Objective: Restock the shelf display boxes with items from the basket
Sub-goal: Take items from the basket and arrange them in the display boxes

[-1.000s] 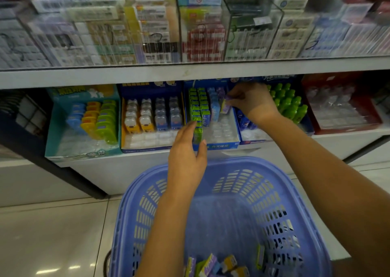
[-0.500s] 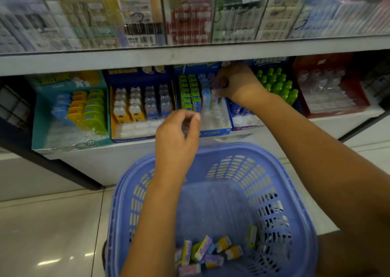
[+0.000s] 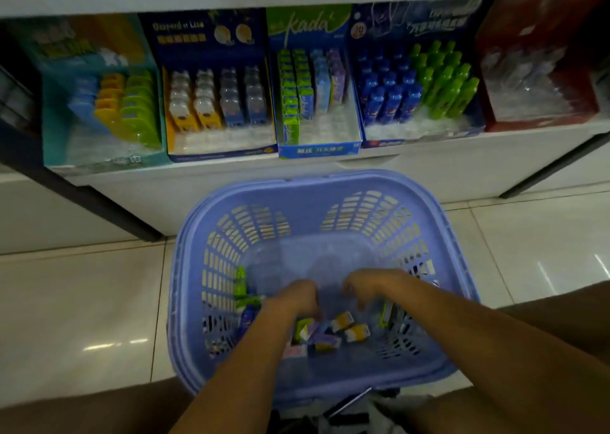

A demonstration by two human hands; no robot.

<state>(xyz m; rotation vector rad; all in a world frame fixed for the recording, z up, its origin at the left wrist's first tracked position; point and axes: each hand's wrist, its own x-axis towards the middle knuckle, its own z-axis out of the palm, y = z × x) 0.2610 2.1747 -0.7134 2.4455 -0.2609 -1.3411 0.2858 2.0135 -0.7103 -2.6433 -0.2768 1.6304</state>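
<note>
Two hands: left hand point(image 3: 293, 298) and right hand point(image 3: 369, 285) low inside the purple basket point(image 3: 330, 182) on the floor point(image 3: 82, 301).
Left grip: fingertips among small packets point(image 3: 341, 321); blurred, cannot tell.
Right grip: released, fingers loosely curled above the packets.
Display boxes point(image 3: 318, 151): on the shelf point(image 3: 462, 169), part filled.

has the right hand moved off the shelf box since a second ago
Yes. The right hand has dropped from the green-and-blue display box down into the purple basket.
</note>
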